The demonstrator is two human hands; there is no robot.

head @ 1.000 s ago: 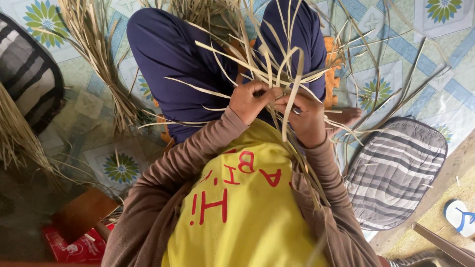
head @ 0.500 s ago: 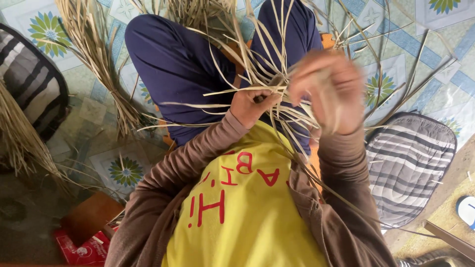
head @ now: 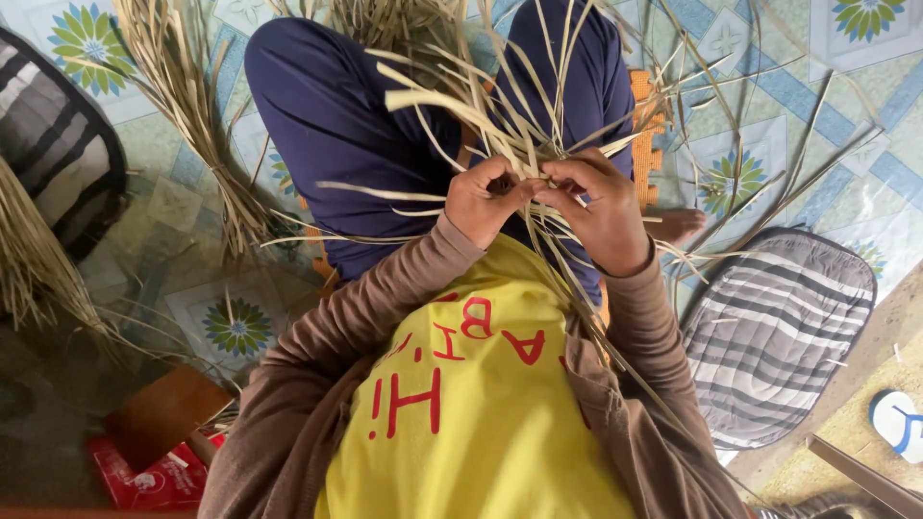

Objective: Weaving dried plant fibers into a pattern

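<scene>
Pale dried flat leaf strips (head: 500, 115) fan upward, away from the body, pinched together between left hand (head: 484, 200) and right hand (head: 598, 210).

Home floor used as a craft spot. Patterned vinyl floor covering (head: 769, 86) with flower tiles, striped quilted cushions (head: 769, 332) on it, bundles of dried straw strips (head: 183, 106) lying around, a sandal (head: 899, 423) at the bare edge.

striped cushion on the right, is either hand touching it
No: the striped cushion lies on the floor apart from both hands, while the left hand and right hand pinch the pale straw strips.
</scene>
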